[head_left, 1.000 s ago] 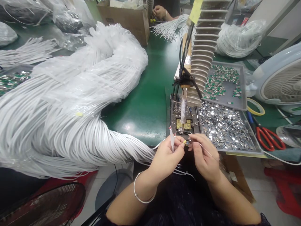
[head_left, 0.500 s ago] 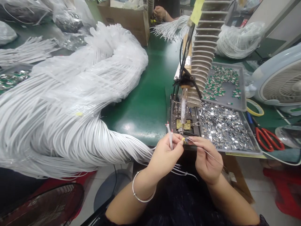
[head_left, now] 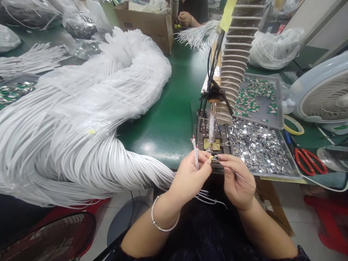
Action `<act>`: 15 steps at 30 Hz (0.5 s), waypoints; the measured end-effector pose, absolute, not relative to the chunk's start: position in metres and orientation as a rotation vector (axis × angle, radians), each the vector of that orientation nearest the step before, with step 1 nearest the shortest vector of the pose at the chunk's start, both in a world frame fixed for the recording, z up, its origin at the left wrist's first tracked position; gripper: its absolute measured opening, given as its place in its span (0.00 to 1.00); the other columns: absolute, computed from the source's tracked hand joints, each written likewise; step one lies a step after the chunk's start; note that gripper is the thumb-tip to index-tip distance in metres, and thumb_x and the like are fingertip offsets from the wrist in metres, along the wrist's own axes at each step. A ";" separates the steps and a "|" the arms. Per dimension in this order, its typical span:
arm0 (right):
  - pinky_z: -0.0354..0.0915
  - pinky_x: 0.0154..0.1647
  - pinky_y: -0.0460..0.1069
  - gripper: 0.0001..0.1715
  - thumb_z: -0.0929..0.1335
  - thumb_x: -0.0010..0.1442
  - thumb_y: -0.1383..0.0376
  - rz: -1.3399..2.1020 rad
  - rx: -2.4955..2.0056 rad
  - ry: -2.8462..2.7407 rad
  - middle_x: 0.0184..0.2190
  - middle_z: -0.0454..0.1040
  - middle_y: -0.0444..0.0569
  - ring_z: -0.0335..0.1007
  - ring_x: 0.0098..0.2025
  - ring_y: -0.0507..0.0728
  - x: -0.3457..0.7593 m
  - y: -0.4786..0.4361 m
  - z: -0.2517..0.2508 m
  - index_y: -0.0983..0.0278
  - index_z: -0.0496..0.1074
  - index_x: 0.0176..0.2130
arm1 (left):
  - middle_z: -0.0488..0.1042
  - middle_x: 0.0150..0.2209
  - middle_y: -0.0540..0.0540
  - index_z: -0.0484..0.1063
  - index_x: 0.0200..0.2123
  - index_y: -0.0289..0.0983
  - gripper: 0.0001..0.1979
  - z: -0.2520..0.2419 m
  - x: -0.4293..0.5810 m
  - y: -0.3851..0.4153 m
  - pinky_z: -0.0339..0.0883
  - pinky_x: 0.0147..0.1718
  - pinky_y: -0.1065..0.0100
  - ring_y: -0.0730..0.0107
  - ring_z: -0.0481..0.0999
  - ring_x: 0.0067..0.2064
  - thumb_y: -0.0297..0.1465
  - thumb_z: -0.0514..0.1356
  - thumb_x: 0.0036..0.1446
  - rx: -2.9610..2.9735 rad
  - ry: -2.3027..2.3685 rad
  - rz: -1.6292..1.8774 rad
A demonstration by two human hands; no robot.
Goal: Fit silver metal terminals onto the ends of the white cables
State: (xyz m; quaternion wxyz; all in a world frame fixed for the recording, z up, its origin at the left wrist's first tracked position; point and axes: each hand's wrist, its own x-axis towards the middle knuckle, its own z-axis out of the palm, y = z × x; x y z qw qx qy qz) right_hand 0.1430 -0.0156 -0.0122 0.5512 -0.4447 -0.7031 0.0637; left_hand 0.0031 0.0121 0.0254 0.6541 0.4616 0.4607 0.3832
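My left hand (head_left: 191,174) is closed around a few white cables (head_left: 196,156), whose stripped ends with red wire tips stick up past the thumb. A tiny yellowish piece (head_left: 211,157) shows at its fingertips. Opposite it, my right hand (head_left: 239,179) pinches a thin strand of solder wire (head_left: 240,176), which trails down across the palm. Between the fingertips is a small dark part, too small to make out. Just above them, a soldering iron (head_left: 212,127) hangs tip down, close to the fingertips; contact cannot be told.
A thick bundle of white cables (head_left: 108,163), partly bagged, covers the left. Right of the iron are a tray of green-and-metal connectors (head_left: 280,108) and a tray of metal shells (head_left: 295,170). Red-handled scissors (head_left: 306,161), a tape roll (head_left: 295,127) and a fan (head_left: 323,94) stand beyond. Opposite, a co-worker's hand (head_left: 185,18) shows.
My right hand has shifted slightly left, bringing its fingertips closer to those of my left hand. Both hands keep their grip, and the cable ends have moved a little.
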 end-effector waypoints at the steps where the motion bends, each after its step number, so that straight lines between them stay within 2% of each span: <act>1: 0.72 0.41 0.52 0.15 0.63 0.56 0.77 0.146 -1.048 -1.663 0.38 0.75 0.51 0.73 0.42 0.55 0.143 -0.015 -0.012 0.63 0.69 0.41 | 0.68 0.33 0.50 0.61 0.25 0.35 0.07 0.026 0.003 0.013 0.61 0.31 0.73 0.79 0.66 0.31 0.27 0.56 0.53 1.050 1.045 0.876; 15: 0.72 0.41 0.53 0.16 0.63 0.56 0.78 0.103 -1.018 -1.686 0.38 0.74 0.52 0.73 0.42 0.55 0.138 -0.007 -0.008 0.63 0.69 0.42 | 0.68 0.34 0.50 0.61 0.25 0.36 0.06 0.029 0.000 0.017 0.60 0.28 0.74 0.79 0.65 0.30 0.28 0.56 0.52 1.079 1.076 0.908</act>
